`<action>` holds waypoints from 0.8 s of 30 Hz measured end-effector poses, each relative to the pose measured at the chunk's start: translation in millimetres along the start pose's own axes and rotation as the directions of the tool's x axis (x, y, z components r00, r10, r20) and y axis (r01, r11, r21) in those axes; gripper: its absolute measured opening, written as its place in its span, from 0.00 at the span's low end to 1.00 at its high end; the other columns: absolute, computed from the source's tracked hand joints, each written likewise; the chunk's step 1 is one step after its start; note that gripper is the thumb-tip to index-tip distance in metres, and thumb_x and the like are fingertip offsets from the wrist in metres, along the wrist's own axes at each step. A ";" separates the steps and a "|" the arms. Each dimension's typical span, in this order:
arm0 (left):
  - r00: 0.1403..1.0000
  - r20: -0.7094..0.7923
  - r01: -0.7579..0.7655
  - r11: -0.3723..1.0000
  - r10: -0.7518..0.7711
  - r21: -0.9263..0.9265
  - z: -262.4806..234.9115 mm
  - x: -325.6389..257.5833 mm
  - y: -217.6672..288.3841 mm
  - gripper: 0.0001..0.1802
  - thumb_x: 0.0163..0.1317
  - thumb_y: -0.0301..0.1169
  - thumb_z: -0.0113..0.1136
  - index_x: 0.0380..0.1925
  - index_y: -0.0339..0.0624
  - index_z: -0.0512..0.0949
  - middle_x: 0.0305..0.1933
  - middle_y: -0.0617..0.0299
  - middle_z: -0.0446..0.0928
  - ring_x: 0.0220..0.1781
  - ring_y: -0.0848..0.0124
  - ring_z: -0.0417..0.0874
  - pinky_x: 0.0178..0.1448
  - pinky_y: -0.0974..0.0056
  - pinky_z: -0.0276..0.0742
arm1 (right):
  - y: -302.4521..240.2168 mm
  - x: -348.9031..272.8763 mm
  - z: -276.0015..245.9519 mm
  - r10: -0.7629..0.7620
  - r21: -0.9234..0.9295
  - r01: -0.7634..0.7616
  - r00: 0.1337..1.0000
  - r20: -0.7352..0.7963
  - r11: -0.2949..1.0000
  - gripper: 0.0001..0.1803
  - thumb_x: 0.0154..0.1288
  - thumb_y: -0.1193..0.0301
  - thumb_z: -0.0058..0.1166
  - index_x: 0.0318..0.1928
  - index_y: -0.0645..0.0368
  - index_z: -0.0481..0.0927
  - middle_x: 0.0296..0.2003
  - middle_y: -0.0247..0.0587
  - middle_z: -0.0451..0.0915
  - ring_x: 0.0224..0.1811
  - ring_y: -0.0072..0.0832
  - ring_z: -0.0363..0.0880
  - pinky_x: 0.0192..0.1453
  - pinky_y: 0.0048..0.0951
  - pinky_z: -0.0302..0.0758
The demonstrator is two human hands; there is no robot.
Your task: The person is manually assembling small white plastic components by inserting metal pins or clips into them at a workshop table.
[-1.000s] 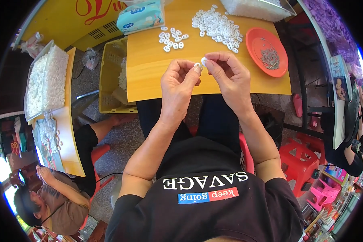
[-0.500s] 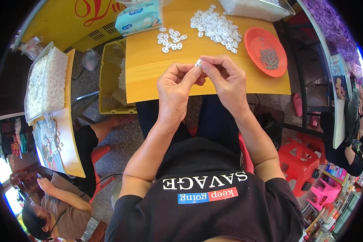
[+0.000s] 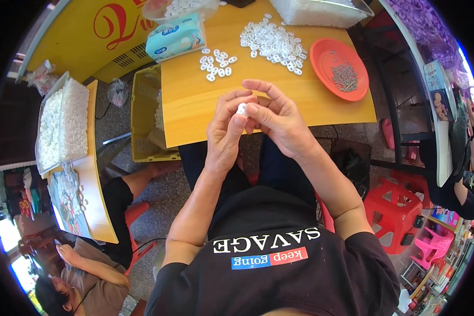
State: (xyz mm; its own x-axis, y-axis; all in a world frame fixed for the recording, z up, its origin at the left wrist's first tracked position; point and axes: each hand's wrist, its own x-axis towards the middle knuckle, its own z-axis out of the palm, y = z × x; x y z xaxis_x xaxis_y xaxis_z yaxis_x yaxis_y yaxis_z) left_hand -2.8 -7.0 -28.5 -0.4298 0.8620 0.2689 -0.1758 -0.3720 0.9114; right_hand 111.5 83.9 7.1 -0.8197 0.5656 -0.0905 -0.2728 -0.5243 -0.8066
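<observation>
Just past the table's near edge, a small white plastic piece (image 3: 242,108) is pinched between my two hands. My left hand (image 3: 226,129) grips it with thumb and fingers. The thumb of my right hand (image 3: 282,122) presses against its right side, while one right finger is stretched out above. Fingers hide most of the piece's shape. Beyond the hands lie a small group of white oval pieces with two holes (image 3: 216,64) and a larger heap of the same ovals (image 3: 273,43). At the right, a round orange-red plate (image 3: 324,52) holds many small grey metal pins (image 3: 344,78).
A blue tissue pack (image 3: 176,38) stands at the table's far left, near a clear bowl of white pieces (image 3: 187,7). A clear bin of white parts (image 3: 318,13) is at the back. Left are a yellow crate (image 3: 146,113) and a co-worker (image 3: 92,271). Red stools (image 3: 392,208) stand right.
Both hands have come slightly left and closer to my body with the white piece. A right finger has straightened out. The whole view has shifted a little.
</observation>
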 end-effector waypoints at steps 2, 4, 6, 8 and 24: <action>1.000 0.018 -0.004 1.000 0.004 -0.024 -2.8 -3.2 -0.3 0.23 0.71 0.45 0.54 0.53 0.37 0.77 0.60 0.57 0.69 0.54 0.72 0.71 0.54 0.69 0.69 | 3.0 -1.1 3.7 0.001 0.048 -0.002 1.000 0.019 0.999 0.28 0.69 0.72 0.58 0.66 0.62 0.64 0.39 0.37 0.79 0.36 0.19 0.78 0.42 0.22 0.77; 1.000 0.019 -0.015 0.997 0.017 -0.077 -4.7 -7.0 -0.4 0.23 0.71 0.45 0.54 0.52 0.36 0.78 0.60 0.56 0.70 0.57 0.70 0.71 0.55 0.69 0.68 | 5.8 -1.8 3.0 0.033 0.103 -0.041 0.997 0.076 0.994 0.32 0.68 0.73 0.58 0.68 0.62 0.59 0.42 0.39 0.79 0.39 0.20 0.78 0.44 0.23 0.77; 1.000 0.010 -0.013 0.997 0.014 -0.081 -7.0 -8.8 1.4 0.22 0.71 0.44 0.55 0.51 0.36 0.78 0.59 0.55 0.71 0.58 0.68 0.71 0.57 0.68 0.68 | 9.3 -1.4 5.6 0.025 0.136 -0.035 0.997 0.075 0.990 0.34 0.68 0.73 0.58 0.69 0.61 0.57 0.43 0.40 0.80 0.40 0.21 0.78 0.45 0.23 0.77; 1.000 -0.003 -0.011 0.996 0.011 -0.086 -7.9 -9.0 1.6 0.21 0.70 0.44 0.55 0.50 0.36 0.79 0.57 0.55 0.72 0.60 0.66 0.71 0.58 0.66 0.68 | 14.1 -1.4 10.0 0.020 0.169 -0.033 0.997 0.077 0.985 0.35 0.68 0.73 0.58 0.70 0.61 0.55 0.44 0.41 0.80 0.42 0.21 0.78 0.45 0.23 0.77; 0.997 -0.076 0.010 0.971 -0.029 -0.237 -19.6 -4.9 -1.8 0.13 0.71 0.34 0.56 0.45 0.35 0.79 0.53 0.56 0.75 0.60 0.66 0.72 0.64 0.63 0.68 | 31.9 11.2 21.9 -0.012 0.189 0.009 1.000 0.011 0.982 0.37 0.70 0.72 0.57 0.72 0.58 0.53 0.46 0.39 0.80 0.47 0.20 0.78 0.51 0.24 0.75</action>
State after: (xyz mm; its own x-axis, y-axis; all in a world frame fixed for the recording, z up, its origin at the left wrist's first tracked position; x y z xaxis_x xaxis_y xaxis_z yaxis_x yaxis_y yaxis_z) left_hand -17.7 -17.4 -37.6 -0.4906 0.8437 0.2181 -0.3852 -0.4345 0.8141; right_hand 82.6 59.5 -6.8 -0.8220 0.5646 -0.0747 -0.3706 -0.6299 -0.6826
